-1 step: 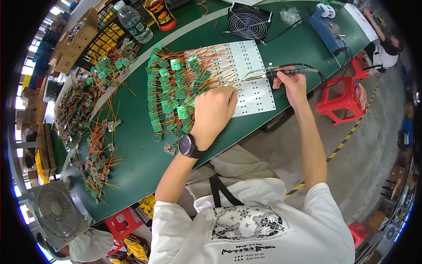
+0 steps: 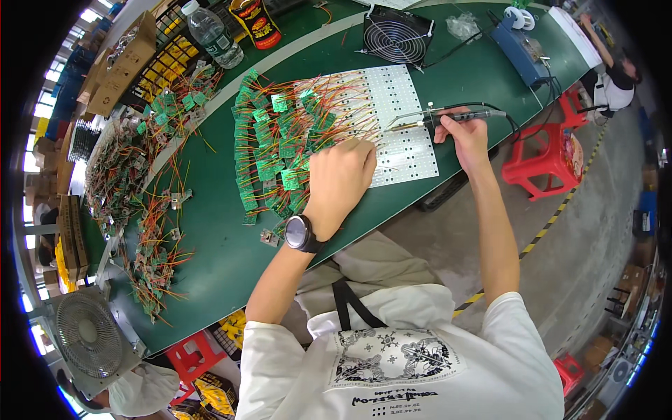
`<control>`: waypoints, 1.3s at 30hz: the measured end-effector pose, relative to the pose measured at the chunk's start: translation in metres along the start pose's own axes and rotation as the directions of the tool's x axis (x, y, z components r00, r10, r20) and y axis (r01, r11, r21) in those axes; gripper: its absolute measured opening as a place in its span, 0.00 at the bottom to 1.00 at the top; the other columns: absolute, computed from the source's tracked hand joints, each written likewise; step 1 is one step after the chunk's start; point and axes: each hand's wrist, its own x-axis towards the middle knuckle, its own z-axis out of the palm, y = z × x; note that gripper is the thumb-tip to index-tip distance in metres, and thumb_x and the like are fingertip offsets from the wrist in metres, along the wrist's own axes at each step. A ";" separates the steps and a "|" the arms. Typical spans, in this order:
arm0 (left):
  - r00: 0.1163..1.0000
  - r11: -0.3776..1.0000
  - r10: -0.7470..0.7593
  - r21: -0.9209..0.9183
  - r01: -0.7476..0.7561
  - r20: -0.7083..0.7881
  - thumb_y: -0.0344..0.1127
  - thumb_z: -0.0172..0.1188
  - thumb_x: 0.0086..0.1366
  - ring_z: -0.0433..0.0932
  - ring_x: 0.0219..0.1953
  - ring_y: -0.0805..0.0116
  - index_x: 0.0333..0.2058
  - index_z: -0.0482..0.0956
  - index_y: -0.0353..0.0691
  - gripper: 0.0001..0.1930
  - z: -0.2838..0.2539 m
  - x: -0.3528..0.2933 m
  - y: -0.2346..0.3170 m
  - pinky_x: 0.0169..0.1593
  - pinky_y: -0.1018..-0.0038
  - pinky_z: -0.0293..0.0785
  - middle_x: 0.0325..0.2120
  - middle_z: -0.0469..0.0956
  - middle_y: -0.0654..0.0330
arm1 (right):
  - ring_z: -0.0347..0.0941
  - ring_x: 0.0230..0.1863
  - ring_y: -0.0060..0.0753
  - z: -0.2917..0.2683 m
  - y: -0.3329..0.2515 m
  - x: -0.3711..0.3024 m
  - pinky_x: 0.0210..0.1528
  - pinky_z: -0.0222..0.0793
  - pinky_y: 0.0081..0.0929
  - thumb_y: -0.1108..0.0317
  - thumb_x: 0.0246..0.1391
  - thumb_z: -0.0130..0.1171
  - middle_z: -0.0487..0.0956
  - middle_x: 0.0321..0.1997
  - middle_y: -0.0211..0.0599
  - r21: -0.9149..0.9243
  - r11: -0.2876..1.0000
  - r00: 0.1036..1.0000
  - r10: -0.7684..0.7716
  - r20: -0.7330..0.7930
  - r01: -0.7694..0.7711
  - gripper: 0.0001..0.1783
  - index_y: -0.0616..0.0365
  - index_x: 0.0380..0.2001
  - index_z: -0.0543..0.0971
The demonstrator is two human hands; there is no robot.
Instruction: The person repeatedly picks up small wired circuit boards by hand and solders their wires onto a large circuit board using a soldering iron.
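My right hand (image 2: 465, 133) grips a soldering iron (image 2: 448, 117) with a thin metal tube along its top. Its tip points left, over a white perforated board (image 2: 409, 150). Red and yellow wires run from the board's left part to rows of small green circuit boards (image 2: 269, 168). My left hand (image 2: 341, 171), with a black watch (image 2: 299, 232) on the wrist, rests at the board's lower left edge, by the wires. Its fingers are curled and pressed together; what they hold is hidden beneath them.
Left on the green table (image 2: 217, 259) lie heaps of wired circuit boards (image 2: 157, 259). Behind stand a water bottle (image 2: 210, 35), a small black fan (image 2: 397, 35) and a blue soldering station (image 2: 519, 52). Red stools (image 2: 542, 161) and another person (image 2: 616, 84) are at right.
The soldering iron's tip has shifted very slightly downward over the board. My left hand's fingers have moved a little; otherwise things look the same.
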 end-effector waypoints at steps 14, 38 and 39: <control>0.995 0.999 -0.006 -0.040 0.002 -0.103 0.30 0.63 0.54 0.78 0.19 0.63 0.27 0.83 0.40 0.02 0.007 -0.005 -0.010 0.24 0.72 0.72 0.20 0.79 0.61 | 0.77 0.24 0.30 -0.002 0.000 -0.003 0.28 0.71 0.24 0.75 0.53 0.62 0.79 0.25 0.40 -0.083 0.996 0.998 -0.017 0.060 0.022 0.11 0.70 0.38 0.77; 0.995 1.000 -0.013 -0.019 0.011 -0.101 0.31 0.63 0.55 0.78 0.20 0.64 0.26 0.83 0.40 0.03 0.011 -0.008 -0.013 0.24 0.72 0.72 0.20 0.79 0.62 | 0.78 0.24 0.31 -0.002 0.000 -0.003 0.28 0.72 0.23 0.76 0.53 0.61 0.79 0.25 0.41 -0.124 0.992 0.998 -0.013 0.060 0.021 0.09 0.70 0.37 0.77; 0.995 1.000 -0.010 -0.016 0.008 -0.103 0.31 0.63 0.55 0.78 0.20 0.64 0.26 0.83 0.40 0.03 0.011 -0.008 -0.013 0.24 0.72 0.72 0.20 0.78 0.62 | 0.78 0.24 0.31 -0.002 0.000 -0.003 0.28 0.71 0.23 0.76 0.53 0.61 0.79 0.25 0.41 -0.113 0.993 0.999 -0.011 0.051 0.017 0.10 0.70 0.37 0.77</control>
